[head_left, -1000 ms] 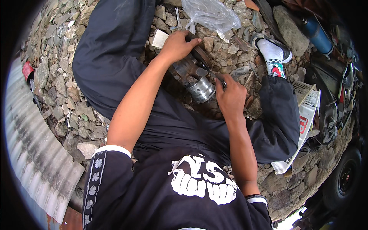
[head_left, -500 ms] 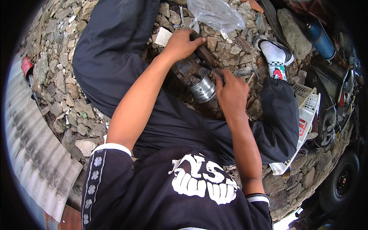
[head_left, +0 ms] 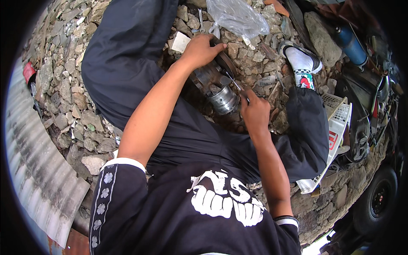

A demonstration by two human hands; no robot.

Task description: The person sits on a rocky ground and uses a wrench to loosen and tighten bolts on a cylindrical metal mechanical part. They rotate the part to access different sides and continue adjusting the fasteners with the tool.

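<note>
A dark, greasy engine part lies on the ground between my legs. Its near end is a shiny grooved cylinder that looks like a piston, and a rounded dark rim curves along its far right side. My left hand is wrapped over the far end of the part, thumb along the rim. My right hand grips a thin tool with a metal shaft, seemingly a screwdriver. Its tip points up and left at the gap between rim and cylinder; whether it touches I cannot tell.
Loose stones surround me. Beyond my left hand lie a wrench and a clear plastic bag. A white plastic crate stands by my right leg, near a blue cylinder and a tyre. Corrugated sheet lies at left.
My right hand has drawn back slightly toward me, baring the tool's metal shaft. My left hand keeps its hold on the engine part.
</note>
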